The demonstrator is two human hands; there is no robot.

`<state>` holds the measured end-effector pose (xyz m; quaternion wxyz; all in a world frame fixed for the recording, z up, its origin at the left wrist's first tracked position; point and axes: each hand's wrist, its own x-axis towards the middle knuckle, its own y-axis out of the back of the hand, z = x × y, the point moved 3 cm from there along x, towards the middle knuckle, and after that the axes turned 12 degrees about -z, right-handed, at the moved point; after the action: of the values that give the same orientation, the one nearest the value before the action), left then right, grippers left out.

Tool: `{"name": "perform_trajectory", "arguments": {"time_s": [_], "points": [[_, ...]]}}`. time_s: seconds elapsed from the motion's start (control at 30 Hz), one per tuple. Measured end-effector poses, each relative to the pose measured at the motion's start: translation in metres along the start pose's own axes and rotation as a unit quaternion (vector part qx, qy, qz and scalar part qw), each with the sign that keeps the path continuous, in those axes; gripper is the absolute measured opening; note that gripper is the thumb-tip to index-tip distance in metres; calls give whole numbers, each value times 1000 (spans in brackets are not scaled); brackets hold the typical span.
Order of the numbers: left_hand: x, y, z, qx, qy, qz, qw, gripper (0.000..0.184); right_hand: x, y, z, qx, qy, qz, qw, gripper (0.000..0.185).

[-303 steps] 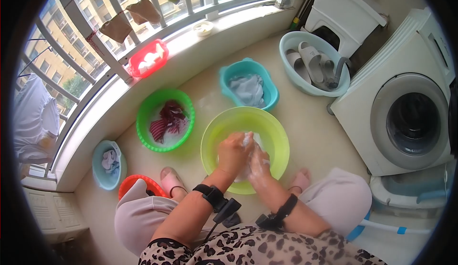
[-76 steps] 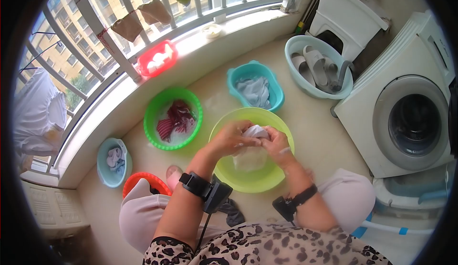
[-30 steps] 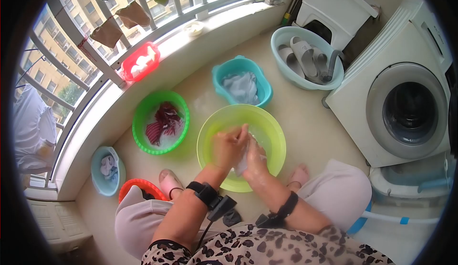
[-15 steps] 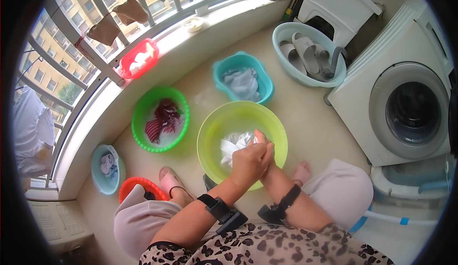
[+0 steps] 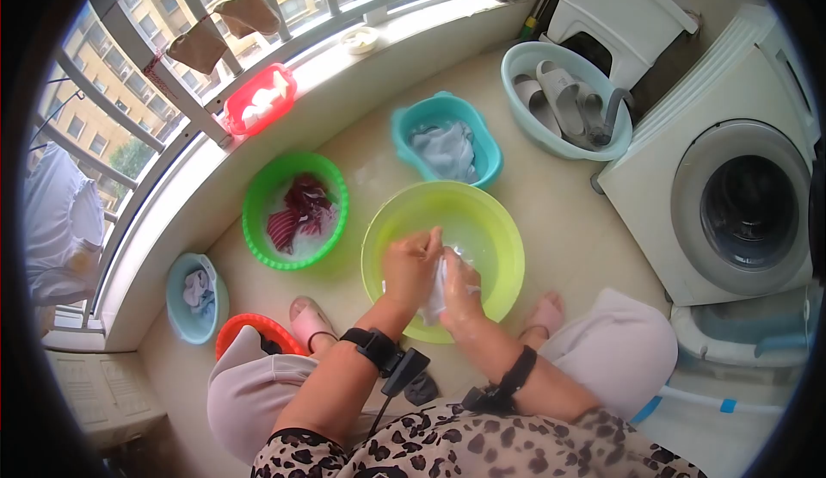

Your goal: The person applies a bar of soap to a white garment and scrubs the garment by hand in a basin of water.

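Note:
A large yellow-green basin [image 5: 501, 263] stands on the floor between my feet. Over it, both hands grip a wet white cloth [image 5: 436, 297] that hangs between them. My left hand [image 5: 411, 270] is closed in a fist at the cloth's upper left side. My right hand [image 5: 461, 289] is wrapped round the cloth on the other side, close beside the left. Some thin suds and water show in the basin behind the hands.
Around me are a green basin [image 5: 251, 230] with dark red clothing, a teal basin [image 5: 492, 147] with pale blue cloth, a light basin [image 5: 532, 134] with slippers, a small blue basin [image 5: 179, 310] and a red basin [image 5: 232, 330]. A washing machine [image 5: 654, 211] stands at the right.
Half a second ago my hands were together at the basin's lower right, with white cloth lying to their left. Now they are further left and up, with the cloth between them.

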<state>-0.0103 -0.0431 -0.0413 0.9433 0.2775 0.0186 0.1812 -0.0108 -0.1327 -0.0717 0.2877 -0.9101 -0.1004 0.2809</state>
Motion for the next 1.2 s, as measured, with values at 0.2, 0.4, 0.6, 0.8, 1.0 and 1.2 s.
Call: {"name": "perform_trajectory", "arguments": {"time_s": [0.2, 0.4, 0.6, 0.8, 1.0, 1.2], "points": [[-4, -1, 17, -20, 25, -24, 999, 34, 15, 22, 6, 133, -59, -114, 983, 27], [9, 4, -35, -299, 200, -49, 932, 42, 25, 16, -65, -49, 75, -96, 991, 36], [-9, -2, 18, -231, 31, -367, 901, 28, 42, 25, -82, 206, 32, -167, 964, 38], [-9, -3, 25, -389, 164, -353, 835, 29, 36, 14, -91, 225, 59, -261, 937, 39], [-6, -12, 8, -335, 128, -300, 884, 24, 23, -1, -99, 172, 41, -277, 944, 42], [9, 17, -8, -480, 132, -164, 852, 14, 31, 26, -106, -157, 97, -131, 974, 45]]}}
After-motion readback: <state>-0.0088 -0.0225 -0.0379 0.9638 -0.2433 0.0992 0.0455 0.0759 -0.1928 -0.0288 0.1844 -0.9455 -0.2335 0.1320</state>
